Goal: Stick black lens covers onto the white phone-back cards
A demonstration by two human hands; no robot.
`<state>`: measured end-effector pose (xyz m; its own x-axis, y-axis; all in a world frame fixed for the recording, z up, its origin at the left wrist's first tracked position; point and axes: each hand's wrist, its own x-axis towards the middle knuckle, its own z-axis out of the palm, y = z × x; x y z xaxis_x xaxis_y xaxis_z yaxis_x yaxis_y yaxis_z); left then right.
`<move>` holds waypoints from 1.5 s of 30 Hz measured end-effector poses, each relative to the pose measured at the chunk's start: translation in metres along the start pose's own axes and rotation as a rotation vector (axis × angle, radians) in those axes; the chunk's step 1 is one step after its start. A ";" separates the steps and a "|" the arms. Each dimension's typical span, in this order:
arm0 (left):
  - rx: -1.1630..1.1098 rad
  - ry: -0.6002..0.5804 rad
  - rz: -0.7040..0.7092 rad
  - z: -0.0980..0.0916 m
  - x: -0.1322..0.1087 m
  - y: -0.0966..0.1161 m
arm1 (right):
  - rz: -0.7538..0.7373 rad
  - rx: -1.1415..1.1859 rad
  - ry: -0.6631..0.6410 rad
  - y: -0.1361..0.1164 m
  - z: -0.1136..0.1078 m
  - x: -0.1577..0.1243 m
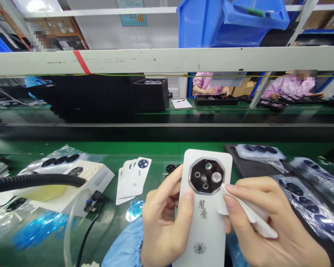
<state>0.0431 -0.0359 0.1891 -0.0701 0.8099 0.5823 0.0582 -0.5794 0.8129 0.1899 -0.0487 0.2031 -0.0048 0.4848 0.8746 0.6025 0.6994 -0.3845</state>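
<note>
A white phone (208, 230), its back toward me, is held upright in my left hand (167, 218). Its dark octagonal camera module (204, 176) has several lenses, with dark lettering and a round emblem below. My right hand (269, 215) pinches a folded white wiping cloth (250, 215), which touches the phone's back at the lower right corner of the camera module. Left of my left hand, several white phone back panels (133, 180) lie fanned on the green bench. Next to them is a crumpled piece of blue film (135, 210).
At left stand a white box (97, 181), a black corrugated hose (36, 181) and blue film scraps (40, 230). Bagged camera covers (308, 200) lie on a dark tray at right. Beyond a rail (156, 61), people in pink work at another bench. A blue bin (200, 26) hangs above.
</note>
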 end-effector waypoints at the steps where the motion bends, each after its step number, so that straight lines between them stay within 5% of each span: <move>1: 0.023 -0.008 0.020 0.001 -0.001 -0.001 | -0.032 -0.074 -0.015 0.000 0.001 -0.001; 8: 0.325 0.103 0.121 0.006 -0.019 -0.010 | -0.061 -0.278 0.006 -0.005 0.016 -0.008; 20: 0.378 0.132 0.236 0.005 -0.022 -0.016 | -0.120 -0.343 -0.061 -0.002 0.017 -0.017; 34: 0.308 0.177 0.173 0.003 -0.021 -0.011 | -0.063 -0.154 -0.012 -0.001 0.013 -0.007; 38: 0.156 0.082 0.056 0.001 -0.007 -0.001 | -0.066 0.012 0.102 0.002 0.007 -0.002; 45: 0.083 0.038 -0.021 -0.004 -0.001 0.002 | -0.109 -0.050 0.114 0.001 0.002 -0.002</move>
<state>0.0390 -0.0388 0.1901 -0.1103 0.8167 0.5665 0.1383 -0.5518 0.8224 0.1889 -0.0478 0.2005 0.0165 0.3432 0.9391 0.6426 0.7159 -0.2730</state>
